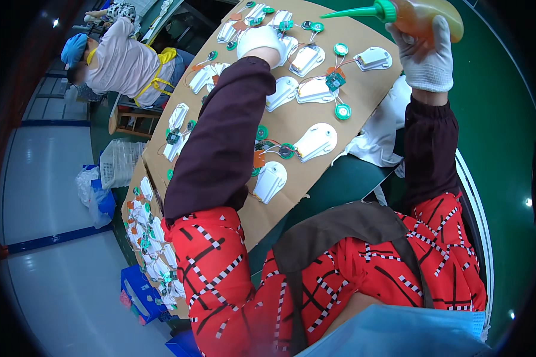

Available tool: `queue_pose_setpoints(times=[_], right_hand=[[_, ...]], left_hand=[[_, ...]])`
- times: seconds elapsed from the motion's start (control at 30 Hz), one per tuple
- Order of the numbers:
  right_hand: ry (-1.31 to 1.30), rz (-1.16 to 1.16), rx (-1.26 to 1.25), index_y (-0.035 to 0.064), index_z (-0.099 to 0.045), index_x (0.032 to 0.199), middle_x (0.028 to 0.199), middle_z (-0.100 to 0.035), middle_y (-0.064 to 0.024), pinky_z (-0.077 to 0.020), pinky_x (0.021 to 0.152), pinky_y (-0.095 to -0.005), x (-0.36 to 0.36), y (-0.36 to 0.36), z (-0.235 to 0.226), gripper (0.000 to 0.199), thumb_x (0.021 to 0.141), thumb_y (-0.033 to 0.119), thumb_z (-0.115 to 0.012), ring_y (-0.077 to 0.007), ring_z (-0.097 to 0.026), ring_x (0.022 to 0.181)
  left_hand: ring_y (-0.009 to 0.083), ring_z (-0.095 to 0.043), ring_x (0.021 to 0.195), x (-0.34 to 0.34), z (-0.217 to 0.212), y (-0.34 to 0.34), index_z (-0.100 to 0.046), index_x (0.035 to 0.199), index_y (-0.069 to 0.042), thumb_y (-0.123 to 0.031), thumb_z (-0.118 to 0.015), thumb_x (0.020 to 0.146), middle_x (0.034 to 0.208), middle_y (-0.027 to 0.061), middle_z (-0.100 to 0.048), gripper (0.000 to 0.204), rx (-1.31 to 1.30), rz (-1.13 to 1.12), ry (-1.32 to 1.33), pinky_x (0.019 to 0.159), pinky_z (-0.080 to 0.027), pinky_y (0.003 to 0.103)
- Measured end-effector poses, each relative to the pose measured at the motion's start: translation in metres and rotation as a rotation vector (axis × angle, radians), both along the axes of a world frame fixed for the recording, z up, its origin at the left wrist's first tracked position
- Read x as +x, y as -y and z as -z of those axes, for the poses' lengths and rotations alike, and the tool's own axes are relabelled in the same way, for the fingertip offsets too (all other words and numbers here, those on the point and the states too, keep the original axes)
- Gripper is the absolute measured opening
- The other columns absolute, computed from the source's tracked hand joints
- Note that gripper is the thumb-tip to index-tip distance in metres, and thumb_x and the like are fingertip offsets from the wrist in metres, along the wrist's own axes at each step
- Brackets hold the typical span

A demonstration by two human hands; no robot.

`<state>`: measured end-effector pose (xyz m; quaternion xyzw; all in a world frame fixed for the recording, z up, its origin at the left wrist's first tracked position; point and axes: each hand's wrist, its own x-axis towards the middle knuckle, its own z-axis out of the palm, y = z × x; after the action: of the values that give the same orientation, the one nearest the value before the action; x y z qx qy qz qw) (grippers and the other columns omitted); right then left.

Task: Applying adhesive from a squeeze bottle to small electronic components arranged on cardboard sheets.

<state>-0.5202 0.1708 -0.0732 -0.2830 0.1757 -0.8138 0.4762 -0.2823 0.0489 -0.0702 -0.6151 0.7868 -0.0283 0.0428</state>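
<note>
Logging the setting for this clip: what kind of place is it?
Probably an electronics assembly workshop: a cardboard sheet carries rows of white housings wired to small circuit boards, the gloved right hand holds a squeeze bottle, and a co-worker works nearby.

Cardboard sheet (pixel 292 122) packed with white housings (pixel 315 141) and wired boards (pixel 335 80), only narrow gaps between; bare green table (pixel 494 131) right of it is open.

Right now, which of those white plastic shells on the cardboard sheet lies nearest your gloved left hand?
The white plastic shell just right of the gloved left hand, almost touching it; the other shells lie farther off across the brown cardboard sheet.
</note>
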Motion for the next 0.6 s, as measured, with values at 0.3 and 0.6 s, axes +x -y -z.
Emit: queue_pose_setpoints(times=[0.3, 0.6], right_hand=[[-0.03, -0.007, -0.045, 0.0057, -0.053, 0.122, 0.108, -0.066, -0.0102, -0.0563, 0.078, -0.034, 0.014, 0.007, -0.014, 0.044, 0.091, 0.036, -0.063, -0.0212, -0.067, 0.095], [-0.175, 0.089, -0.031, 0.0034, -0.051, 0.122, 0.107, -0.063, -0.009, -0.0539, 0.078, -0.0321, 0.026, 0.011, -0.008, 0.044, 0.088, 0.027, -0.066, -0.0209, -0.065, 0.094]], left_hand=[[0.0344, -0.065, 0.1, -0.002, -0.004, 0.0, -0.07, 0.105, -0.004, -0.023, -0.058, 0.086, 0.107, 0.0209, -0.067, 0.029, 0.012, 0.059, 0.104, 0.084, -0.052, 0.041], [0.0203, -0.069, 0.07, 0.024, -0.003, 0.025, -0.059, 0.102, -0.005, -0.034, -0.051, 0.089, 0.084, 0.0127, -0.068, 0.033, 0.419, -0.195, -0.341, 0.056, -0.053, 0.035]])
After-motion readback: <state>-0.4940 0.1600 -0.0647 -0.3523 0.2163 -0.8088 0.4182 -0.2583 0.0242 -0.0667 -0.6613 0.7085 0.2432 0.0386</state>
